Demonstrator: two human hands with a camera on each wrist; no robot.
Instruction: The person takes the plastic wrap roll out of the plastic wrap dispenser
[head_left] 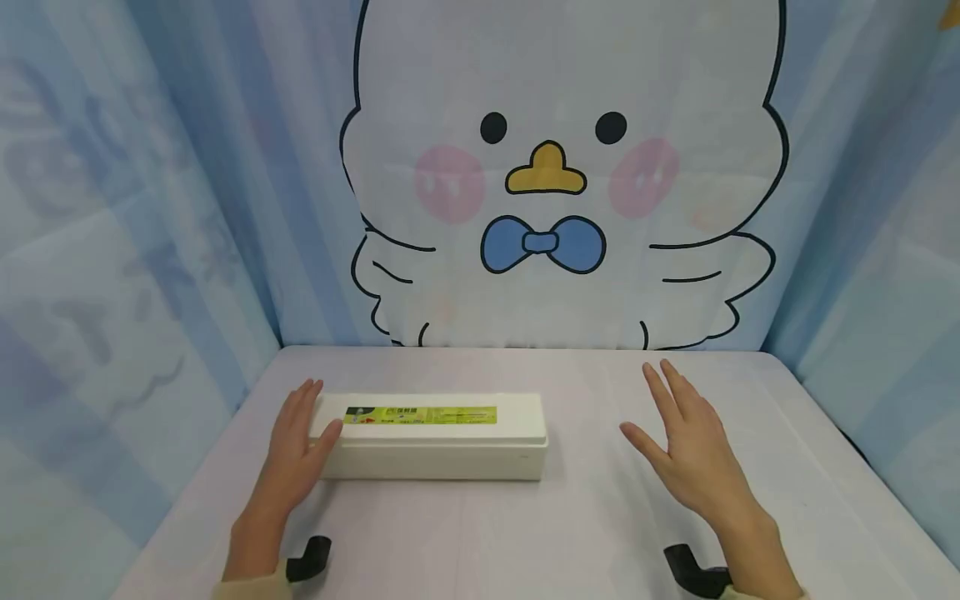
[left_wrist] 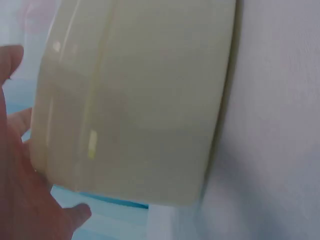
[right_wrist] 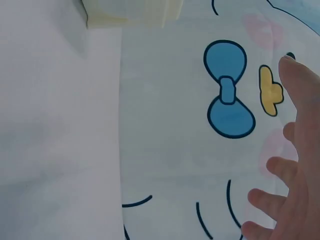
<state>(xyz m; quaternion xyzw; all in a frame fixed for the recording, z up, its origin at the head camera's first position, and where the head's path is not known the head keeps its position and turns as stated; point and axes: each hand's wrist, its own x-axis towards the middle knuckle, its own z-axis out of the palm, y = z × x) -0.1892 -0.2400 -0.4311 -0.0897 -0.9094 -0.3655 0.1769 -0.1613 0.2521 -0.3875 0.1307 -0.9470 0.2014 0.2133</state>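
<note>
A long cream-white lidded box (head_left: 435,461) lies lengthwise across the table, with a yellow-green printed label (head_left: 422,415) on its lid. My left hand (head_left: 298,448) is at the box's left end, thumb over the near lid edge and fingers along the end. From the left wrist view the box's side (left_wrist: 145,110) fills the middle, with the left hand (left_wrist: 30,190) around its top edge and end. Well to the right of the box, my right hand (head_left: 697,454) hovers with spread fingers and holds nothing. The right wrist view shows that hand (right_wrist: 295,185) apart from the box corner (right_wrist: 130,11).
The table (head_left: 465,542) has a white cover. Behind it hangs a curtain (head_left: 547,308) printed with a cartoon chick, and blue curtains (head_left: 150,250) close off both sides. Black wrist straps (head_left: 309,560) show at the sleeves.
</note>
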